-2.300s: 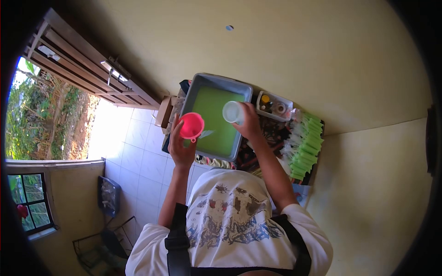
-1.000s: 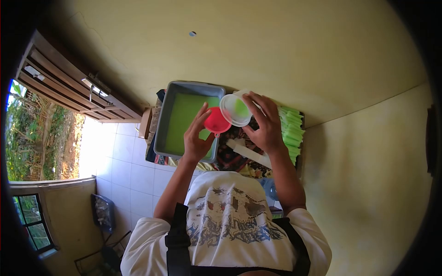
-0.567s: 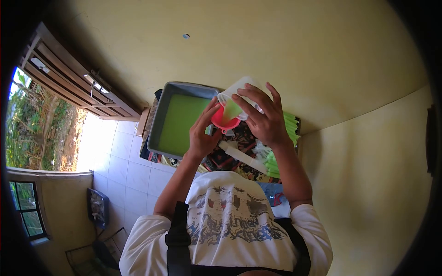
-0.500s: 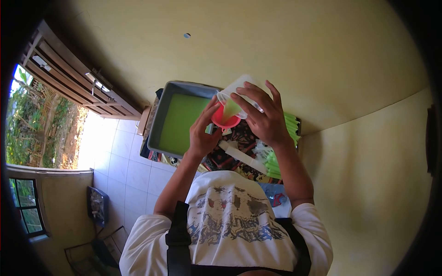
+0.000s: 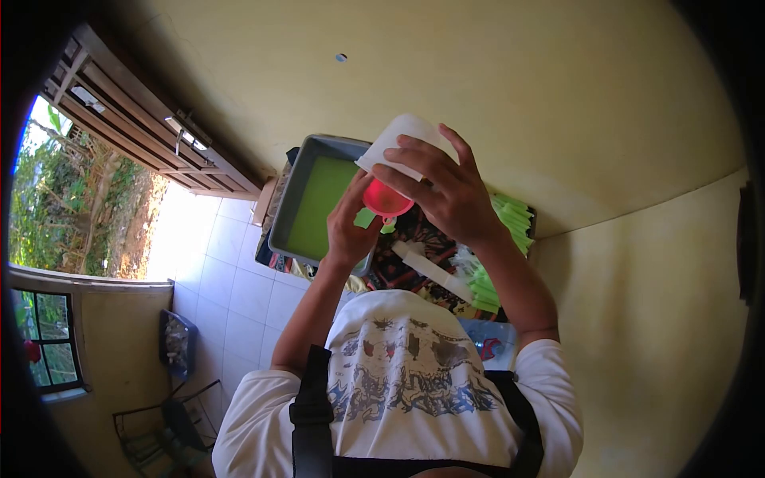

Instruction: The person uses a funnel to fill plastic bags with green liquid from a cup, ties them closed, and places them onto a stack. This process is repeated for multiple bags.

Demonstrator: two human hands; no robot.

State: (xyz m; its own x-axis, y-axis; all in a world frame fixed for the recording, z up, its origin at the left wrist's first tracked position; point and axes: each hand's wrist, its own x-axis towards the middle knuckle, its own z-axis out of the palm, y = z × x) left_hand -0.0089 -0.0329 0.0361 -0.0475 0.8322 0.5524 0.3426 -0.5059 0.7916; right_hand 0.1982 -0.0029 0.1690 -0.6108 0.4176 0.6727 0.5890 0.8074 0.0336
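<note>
My right hand (image 5: pixel 456 197) is wrapped around a translucent white plastic cup (image 5: pixel 402 131), which is tipped mouth-down above a red funnel (image 5: pixel 388 201). My left hand (image 5: pixel 351 229) is closed at the funnel's left side, its fingers along the rim. Whatever hangs under the funnel is mostly hidden by that hand; a little green shows there. Behind my left hand stands a grey tub (image 5: pixel 280 227) holding light green liquid (image 5: pixel 323 187).
To the right, long green-filled plastic tubes (image 5: pixel 514 219) lie on a dark patterned cloth (image 5: pixel 390 263), near clear plastic bags (image 5: pixel 464 259) and a long white piece (image 5: pixel 434 271). A wooden door (image 5: pixel 151 119) stands open at left. A blue basket (image 5: pixel 178 344) sits on the tiled floor.
My right hand has tipped the cup further, until it is nearly upside down. The green liquid seen pouring from it no longer shows. My left hand stays at the funnel.
</note>
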